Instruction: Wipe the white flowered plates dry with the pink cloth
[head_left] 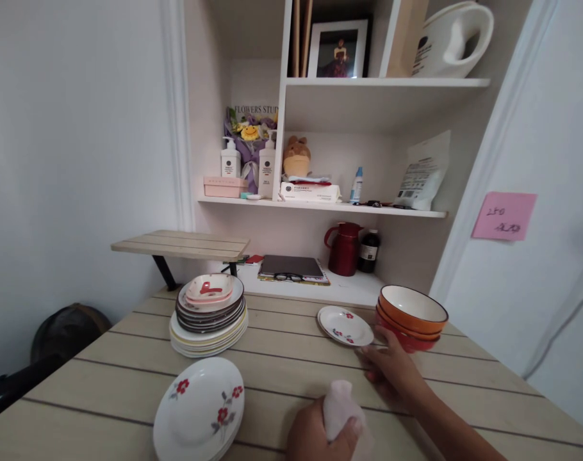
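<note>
The small plates [342, 323] sit on the table [282, 358], just left of the bowls [411, 310]. My right hand [390, 365], fingers parted, seems to be reaching there; lifting one calls for pinching its rim. My left hand [311, 435] grips a cloth [338, 406].

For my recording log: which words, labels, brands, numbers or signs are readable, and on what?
"FLOWERS STUD": backing behind the bouquet, its end cut off.
Pink note: handwriting, too unclear to read.
Too small or blurred: pump bottles, pink box, white box, pouch, dark bottle, white jug.
</note>
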